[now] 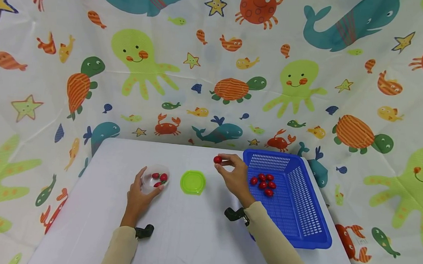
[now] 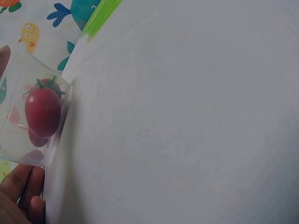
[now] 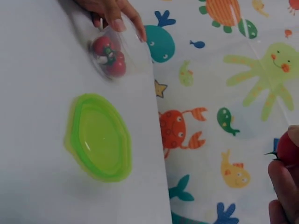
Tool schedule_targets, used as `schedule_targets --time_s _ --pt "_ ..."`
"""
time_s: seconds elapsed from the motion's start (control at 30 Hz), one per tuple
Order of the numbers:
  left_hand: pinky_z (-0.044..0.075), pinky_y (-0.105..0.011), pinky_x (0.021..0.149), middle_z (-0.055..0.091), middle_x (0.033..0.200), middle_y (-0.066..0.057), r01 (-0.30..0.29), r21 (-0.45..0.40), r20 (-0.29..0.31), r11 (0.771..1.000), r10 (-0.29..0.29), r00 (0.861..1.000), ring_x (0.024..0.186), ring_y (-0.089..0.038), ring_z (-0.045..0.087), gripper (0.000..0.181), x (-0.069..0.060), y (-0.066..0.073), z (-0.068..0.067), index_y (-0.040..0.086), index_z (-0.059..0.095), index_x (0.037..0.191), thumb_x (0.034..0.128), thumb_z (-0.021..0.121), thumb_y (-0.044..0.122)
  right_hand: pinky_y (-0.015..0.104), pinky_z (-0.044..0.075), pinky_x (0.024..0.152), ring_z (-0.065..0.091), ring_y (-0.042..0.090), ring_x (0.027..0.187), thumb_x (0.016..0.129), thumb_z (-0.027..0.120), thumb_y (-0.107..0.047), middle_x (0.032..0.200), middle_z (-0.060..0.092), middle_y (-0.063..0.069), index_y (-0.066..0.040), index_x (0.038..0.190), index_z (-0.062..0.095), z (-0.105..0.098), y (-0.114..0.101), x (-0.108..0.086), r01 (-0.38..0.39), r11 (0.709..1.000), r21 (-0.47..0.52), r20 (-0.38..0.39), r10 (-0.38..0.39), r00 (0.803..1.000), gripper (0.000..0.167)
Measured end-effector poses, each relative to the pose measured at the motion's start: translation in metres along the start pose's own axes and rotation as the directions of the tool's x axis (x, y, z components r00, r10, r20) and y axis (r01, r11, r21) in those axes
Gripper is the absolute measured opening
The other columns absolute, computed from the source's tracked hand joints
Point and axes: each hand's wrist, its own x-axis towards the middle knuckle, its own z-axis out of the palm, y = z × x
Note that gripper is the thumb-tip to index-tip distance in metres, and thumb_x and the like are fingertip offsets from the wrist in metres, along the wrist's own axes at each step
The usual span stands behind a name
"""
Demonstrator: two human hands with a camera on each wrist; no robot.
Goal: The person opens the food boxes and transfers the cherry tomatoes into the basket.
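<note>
A red tomato (image 1: 217,159) is pinched between thumb and fingers of the right hand (image 1: 235,175), near the blue basket (image 1: 282,219). A clear cup (image 3: 136,57) containing tomatoes is gripped by the left hand (image 1: 137,200). A green tray (image 1: 193,182) is positioned between the hands.

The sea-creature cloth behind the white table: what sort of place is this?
Probably a staged tabletop recording spot rather than a working kitchen: the patterned cloth backs a plain white table, and a black device sits at each wrist.
</note>
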Motion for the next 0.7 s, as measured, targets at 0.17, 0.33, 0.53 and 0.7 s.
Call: schedule_targets --time_s 0.17,0.33,0.53,0.7 --pt "0.026 -0.082 0.120 0.030 0.173 -0.018 0.004 0.004 0.000 1.000 -0.004 1.000 0.156 -0.047 0.031 0.104 -0.001 0.000 0.000 0.037 0.014 0.171 0.0918 0.079 0.055 0.043 0.065 0.095 0.074 0.023 0.113 0.096 0.081 -0.019 0.126 0.074 0.003 -0.018 0.129 0.074 -0.013 0.001 -0.001 -0.023 1.000 0.007 -0.007 0.023 1.000 0.034" --pt "0.027 -0.081 0.120 0.031 0.173 -0.018 0.006 0.015 -0.006 1.000 -0.006 1.000 0.155 -0.046 0.032 0.104 -0.001 -0.001 0.001 0.038 0.014 0.171 0.0917 0.078 0.057 0.048 0.064 0.098 0.074 0.025 0.113 0.095 0.082 -0.018 0.126 0.075 0.005 -0.016 0.130 0.074 -0.026 0.005 -0.004 -0.039 0.999 -0.003 -0.023 0.039 0.999 0.036" --pt "0.028 -0.081 0.119 0.031 0.173 -0.019 0.007 0.017 -0.006 1.000 -0.006 1.000 0.155 -0.047 0.033 0.104 0.000 -0.001 0.001 0.038 0.014 0.171 0.0915 0.078 0.057 0.046 0.065 0.094 0.073 0.024 0.115 0.096 0.082 -0.022 0.129 0.073 0.004 -0.018 0.131 0.073 -0.041 0.010 -0.006 -0.071 0.997 -0.036 -0.044 0.070 0.997 0.037" --pt "0.029 -0.081 0.119 0.031 0.173 -0.019 0.008 0.015 -0.003 1.000 -0.008 1.000 0.154 -0.047 0.033 0.104 -0.001 0.000 0.000 0.038 0.014 0.171 0.0910 0.078 0.058 0.044 0.066 0.093 0.073 0.024 0.114 0.095 0.082 -0.024 0.129 0.073 0.002 -0.019 0.132 0.073 -0.055 0.015 -0.005 -0.101 0.993 -0.055 -0.058 0.098 0.993 0.038"
